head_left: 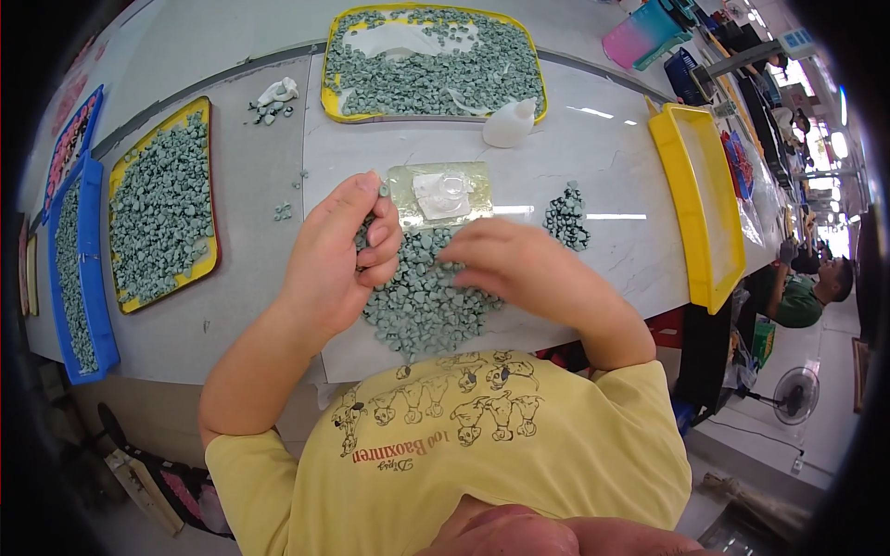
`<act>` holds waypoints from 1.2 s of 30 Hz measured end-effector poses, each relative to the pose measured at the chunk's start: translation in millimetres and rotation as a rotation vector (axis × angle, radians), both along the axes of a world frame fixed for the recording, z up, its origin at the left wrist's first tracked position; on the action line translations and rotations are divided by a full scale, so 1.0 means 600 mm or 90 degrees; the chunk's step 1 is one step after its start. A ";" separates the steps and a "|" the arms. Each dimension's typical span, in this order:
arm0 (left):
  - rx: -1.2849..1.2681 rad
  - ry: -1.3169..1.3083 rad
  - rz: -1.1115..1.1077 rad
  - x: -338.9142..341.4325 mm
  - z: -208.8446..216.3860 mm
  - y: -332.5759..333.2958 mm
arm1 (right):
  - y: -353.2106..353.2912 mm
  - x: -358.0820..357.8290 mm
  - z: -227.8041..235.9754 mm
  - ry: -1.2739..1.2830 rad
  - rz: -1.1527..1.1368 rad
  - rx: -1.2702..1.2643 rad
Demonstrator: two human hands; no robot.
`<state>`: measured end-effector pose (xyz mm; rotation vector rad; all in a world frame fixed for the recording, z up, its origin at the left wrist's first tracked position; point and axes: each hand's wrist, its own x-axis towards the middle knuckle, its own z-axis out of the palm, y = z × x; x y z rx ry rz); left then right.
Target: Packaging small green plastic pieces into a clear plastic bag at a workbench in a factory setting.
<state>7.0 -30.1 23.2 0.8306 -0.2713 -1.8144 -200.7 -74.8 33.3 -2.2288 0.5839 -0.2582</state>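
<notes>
My left hand [348, 236] is closed, with one small grey-green piece [384, 190] pinched at the thumb tip and more dark green pieces showing between the curled fingers. Under and between both hands lies a heap of small grey-green pieces [426, 315], some of them roughly heart-shaped. Over the right side of this heap, my right hand [505, 264] has its fingers apart and slightly bent, and nothing shows in them. Just beyond the hands, a small clear round dish [452, 190] sits on white paper [428, 199] upon a greenish pad [400, 185].
A yellow tray of pieces [326, 88] and a white squeeze bottle [510, 125] stand at the back. At left are another yellow tray [211, 250] and a blue tray [104, 357]. A smaller pile [566, 221] and a yellow bin [718, 269] lie right. A person [802, 295] is farther right.
</notes>
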 end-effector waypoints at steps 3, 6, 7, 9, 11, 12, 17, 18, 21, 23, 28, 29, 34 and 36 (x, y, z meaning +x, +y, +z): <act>-0.014 0.015 -0.028 -0.008 -0.009 0.001 | -0.040 -0.041 0.010 0.018 -0.152 -0.087; 0.002 0.014 -0.058 -0.027 -0.007 0.006 | -0.082 -0.104 0.016 0.150 -0.263 -0.211; -0.002 0.017 -0.064 -0.034 -0.006 0.007 | -0.092 -0.124 0.014 0.160 -0.302 -0.227; 0.023 0.023 -0.085 -0.044 -0.009 0.008 | -0.105 -0.145 0.013 0.173 -0.345 -0.244; 0.022 0.012 -0.088 -0.053 -0.006 0.005 | -0.110 -0.157 0.013 0.200 -0.386 -0.189; 0.022 -0.001 -0.086 -0.056 -0.005 0.002 | -0.111 -0.160 0.011 0.201 -0.389 -0.189; 0.014 0.028 -0.101 -0.058 -0.019 -0.002 | -0.106 -0.146 -0.006 0.248 -0.301 -0.177; 0.017 0.034 -0.101 -0.057 -0.021 -0.002 | -0.106 -0.144 -0.011 0.248 -0.299 -0.174; 0.012 0.085 -0.111 -0.047 -0.033 0.000 | -0.102 -0.132 -0.031 0.313 -0.276 -0.207; 0.015 0.083 -0.105 -0.043 -0.035 0.000 | -0.102 -0.124 -0.038 0.331 -0.294 -0.212; -0.013 0.045 -0.092 -0.034 -0.040 0.000 | -0.091 -0.095 -0.039 0.209 -0.308 -0.196; -0.007 0.026 -0.092 -0.033 -0.038 0.000 | -0.087 -0.085 -0.036 0.140 -0.322 -0.138; -0.002 0.028 -0.082 -0.027 -0.039 0.001 | -0.067 -0.046 -0.041 -0.035 -0.326 -0.067; 0.001 0.056 -0.072 -0.024 -0.039 -0.002 | -0.065 -0.044 -0.038 -0.074 -0.305 -0.059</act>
